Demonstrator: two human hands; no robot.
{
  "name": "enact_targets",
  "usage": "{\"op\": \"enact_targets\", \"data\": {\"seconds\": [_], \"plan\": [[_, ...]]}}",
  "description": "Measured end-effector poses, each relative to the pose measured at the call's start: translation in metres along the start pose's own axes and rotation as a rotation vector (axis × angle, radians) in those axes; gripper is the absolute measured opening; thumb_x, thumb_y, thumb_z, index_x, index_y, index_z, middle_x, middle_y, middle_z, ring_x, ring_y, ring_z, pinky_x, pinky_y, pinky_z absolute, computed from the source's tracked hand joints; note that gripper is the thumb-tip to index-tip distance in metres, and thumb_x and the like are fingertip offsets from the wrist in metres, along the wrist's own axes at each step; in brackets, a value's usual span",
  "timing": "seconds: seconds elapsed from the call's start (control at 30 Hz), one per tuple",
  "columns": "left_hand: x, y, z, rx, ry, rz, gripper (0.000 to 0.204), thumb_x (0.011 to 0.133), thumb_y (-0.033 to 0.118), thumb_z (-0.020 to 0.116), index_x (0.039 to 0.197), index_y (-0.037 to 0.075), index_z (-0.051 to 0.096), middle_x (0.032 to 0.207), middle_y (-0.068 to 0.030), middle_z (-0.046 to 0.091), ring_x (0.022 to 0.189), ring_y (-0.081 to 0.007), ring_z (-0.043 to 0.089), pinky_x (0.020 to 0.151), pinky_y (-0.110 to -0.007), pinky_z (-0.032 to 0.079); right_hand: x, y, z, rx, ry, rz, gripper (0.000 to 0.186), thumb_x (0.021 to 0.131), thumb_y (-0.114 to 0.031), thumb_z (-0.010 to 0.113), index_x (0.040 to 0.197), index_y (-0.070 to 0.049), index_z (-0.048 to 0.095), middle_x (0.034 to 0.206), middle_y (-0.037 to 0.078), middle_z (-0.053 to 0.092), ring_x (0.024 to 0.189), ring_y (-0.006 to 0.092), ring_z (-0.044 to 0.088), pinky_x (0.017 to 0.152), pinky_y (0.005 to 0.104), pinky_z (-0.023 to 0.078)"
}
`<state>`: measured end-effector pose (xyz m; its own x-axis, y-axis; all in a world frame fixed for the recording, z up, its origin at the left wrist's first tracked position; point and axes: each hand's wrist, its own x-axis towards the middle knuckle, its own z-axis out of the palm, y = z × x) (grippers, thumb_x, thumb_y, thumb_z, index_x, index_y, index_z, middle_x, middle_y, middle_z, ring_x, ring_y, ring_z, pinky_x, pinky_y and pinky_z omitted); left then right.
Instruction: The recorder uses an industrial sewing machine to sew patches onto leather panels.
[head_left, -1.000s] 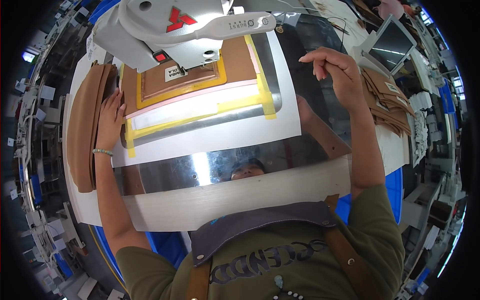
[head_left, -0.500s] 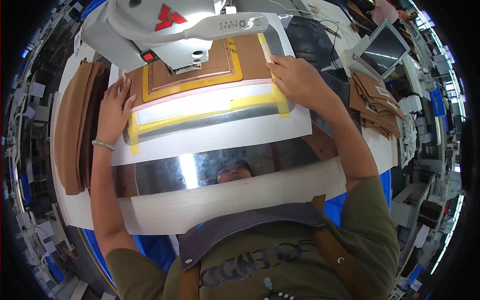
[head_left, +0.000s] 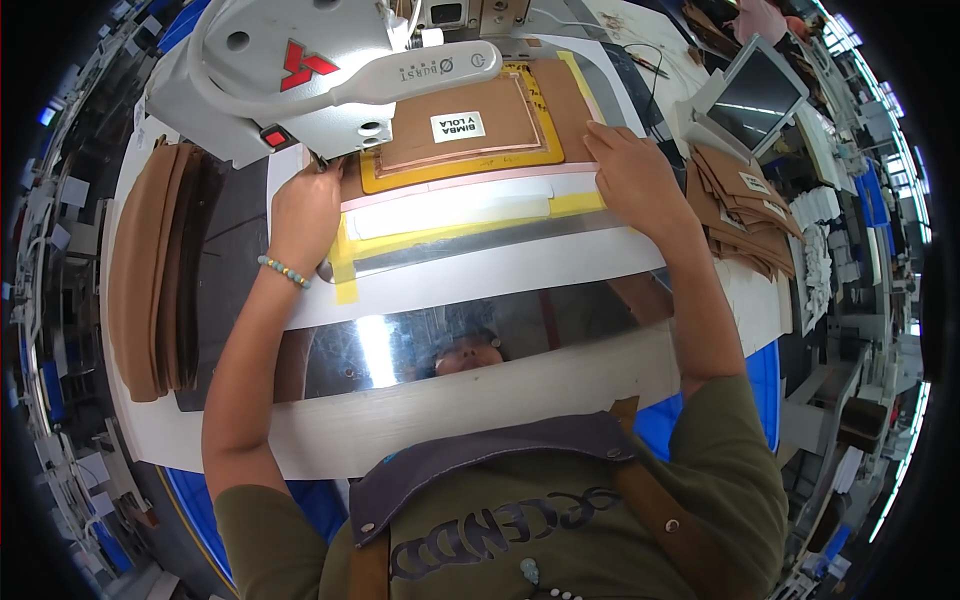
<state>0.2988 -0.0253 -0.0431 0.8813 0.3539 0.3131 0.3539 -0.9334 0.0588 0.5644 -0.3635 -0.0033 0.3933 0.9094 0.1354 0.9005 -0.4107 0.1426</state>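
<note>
A flat sewing template, edged with yellow tape, lies on a white sheet below the sewing machine head. It holds a brown panel and a yellow frame around a smaller brown piece bearing a white label. My left hand is closed at the template's left edge, its fingertips partly hidden by the machine head. At the right edge my right hand grips the template, with fingers bent over the brown panel's side.
A tall stack of folded brown pieces stands at the left. To the right are labelled brown pieces in a pile and a screen on a stand. A shiny metal plate lies between the white sheet and the table's near edge.
The template has shifted right relative to the machine head, along with both hands. The white label has come into view. My left fingers, spread flat before, are now curled in.
</note>
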Motion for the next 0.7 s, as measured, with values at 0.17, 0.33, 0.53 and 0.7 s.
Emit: {"op": "enact_targets", "data": {"seconds": [0.17, 0.33, 0.53, 0.7], "plan": [[-0.004, -0.033, -0.025, -0.156, 0.042, -0.202, 0.024, 0.104, 0.014, 0.058, 0.113, -0.003, 0.072, 0.089, -0.0282, 0.072, 0.082, -0.0467, 0.072, 0.074, -0.054, 0.056, -0.004, 0.009, 0.009, 0.198, 0.119, 0.034, 0.035, 0.096, -0.008, 0.061, 0.128, 0.002, 0.072, 0.146, 0.015, 0.066, 0.135, 0.0302, 0.061, 0.11, 0.0468, 0.051], [-0.063, -0.033, -0.136, -0.304, -0.002, -0.358, 0.033, 0.106, 0.004, 0.057, 0.136, -0.002, 0.067, 0.082, -0.0183, 0.069, 0.078, -0.0238, 0.071, 0.071, -0.037, 0.051, -0.004, 0.007, -0.004, 0.308, 0.156, 0.018, 0.03, 0.099, -0.01, 0.061, 0.124, -0.001, 0.075, 0.14, 0.014, 0.069, 0.13, 0.0326, 0.063, 0.11, 0.0457, 0.051], [-0.212, -0.029, -0.237, -0.517, -0.309, -0.584, 0.035, 0.104, 0.003, 0.061, 0.138, -0.002, 0.069, 0.092, -0.0103, 0.075, 0.075, -0.0119, 0.061, 0.069, -0.028, 0.047, 0.002, -0.011, -0.024, 0.399, 0.185, -0.097, 0.029, 0.102, -0.011, 0.062, 0.127, -0.004, 0.075, 0.141, 0.013, 0.069, 0.129, 0.0337, 0.064, 0.111, 0.0452, 0.05], [-0.289, -0.011, -0.238, -0.773, -0.4, -0.746, 0.034, 0.1, 0.011, 0.073, 0.133, 0.001, 0.074, 0.08, -0.0091, 0.068, 0.066, -0.0132, 0.055, 0.064, -0.031, 0.047, 0.015, -0.05, -0.05, 0.378, 0.033, -0.175, 0.03, 0.101, -0.008, 0.062, 0.128, -0.002, 0.074, 0.133, 0.016, 0.072, 0.124, 0.0359, 0.066, 0.109, 0.0436, 0.05]]}}
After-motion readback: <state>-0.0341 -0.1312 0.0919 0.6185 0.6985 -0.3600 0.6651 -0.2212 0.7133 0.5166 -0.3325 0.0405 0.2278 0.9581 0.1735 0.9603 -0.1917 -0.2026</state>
